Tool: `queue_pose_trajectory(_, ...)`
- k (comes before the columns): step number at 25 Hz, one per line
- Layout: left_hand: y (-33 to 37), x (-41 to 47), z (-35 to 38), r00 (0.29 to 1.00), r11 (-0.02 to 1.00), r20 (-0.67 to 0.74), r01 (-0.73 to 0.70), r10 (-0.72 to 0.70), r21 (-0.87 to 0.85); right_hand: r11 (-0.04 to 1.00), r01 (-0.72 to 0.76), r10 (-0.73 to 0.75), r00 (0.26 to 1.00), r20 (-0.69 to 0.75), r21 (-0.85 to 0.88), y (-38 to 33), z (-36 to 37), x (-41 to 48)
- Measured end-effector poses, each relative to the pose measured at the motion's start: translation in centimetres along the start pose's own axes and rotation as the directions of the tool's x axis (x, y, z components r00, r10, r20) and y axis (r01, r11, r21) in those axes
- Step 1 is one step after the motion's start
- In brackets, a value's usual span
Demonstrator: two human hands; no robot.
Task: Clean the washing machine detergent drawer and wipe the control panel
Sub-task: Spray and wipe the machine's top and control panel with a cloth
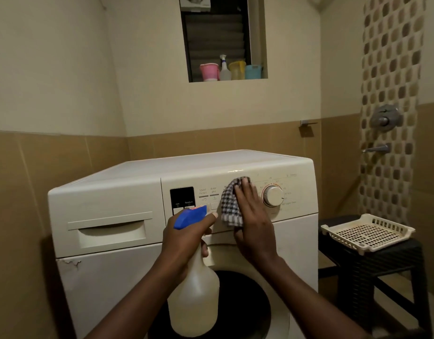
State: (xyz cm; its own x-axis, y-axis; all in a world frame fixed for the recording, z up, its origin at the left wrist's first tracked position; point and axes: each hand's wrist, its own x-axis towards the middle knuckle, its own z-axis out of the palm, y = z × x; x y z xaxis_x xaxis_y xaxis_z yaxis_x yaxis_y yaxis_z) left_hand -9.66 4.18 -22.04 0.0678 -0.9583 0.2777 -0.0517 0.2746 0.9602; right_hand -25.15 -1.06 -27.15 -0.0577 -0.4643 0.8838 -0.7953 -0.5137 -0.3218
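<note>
Pressing checked cloth (229,204) to panel (186,182), flat right hand (252,221); left hand (184,238) gripping translucent bottle (194,302).

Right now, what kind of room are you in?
Probably a bathroom that doubles as a laundry room: a washing machine stands against tiled walls, and a shower valve and a tap stick out of the mosaic wall.

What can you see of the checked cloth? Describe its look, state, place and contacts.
The checked cloth is a woven rag in a dark-and-white check, crumpled and hanging in soft folds. The right hand presses it with straight fingers against the control panel, just left of the dial.
</note>
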Motion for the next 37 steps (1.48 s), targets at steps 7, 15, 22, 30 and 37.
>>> queue_pose_trajectory(7, -0.5, 0.4, -0.5, 1.000, 1.000, -0.019, -0.003, 0.003, 0.003, 0.996, 0.089, -0.087, 0.992, 0.088, -0.022, -3.0, -0.4, 5.6)
queue_pose_trajectory(15, -0.6, 0.0, -1.5, 1.000, 0.999, -0.014, 0.027, -0.027, 0.020, 0.995, -0.098, 0.100, 0.992, -0.076, 0.026, -1.2, -0.4, 4.3)
queue_pose_trajectory(22, -1.7, -0.6, -0.9, 1.000, 0.998, -0.014, 0.006, -0.006, -0.059, 0.968, 0.246, -0.240, 0.964, 0.118, -0.042, -1.4, 1.2, 0.3)
queue_pose_trajectory(30, -1.0, -0.3, 0.8, 1.000, 0.998, -0.020, -0.010, 0.008, -0.064, 0.940, 0.206, -0.203, 0.978, 0.039, -0.272, 1.6, -2.0, -3.5)
queue_pose_trajectory(37, 1.5, 0.2, 5.1, 0.987, 0.988, 0.070, -0.145, 0.142, 0.049, 0.948, -0.288, 0.318, 0.889, -0.331, 0.137, 3.0, -6.7, -2.1)
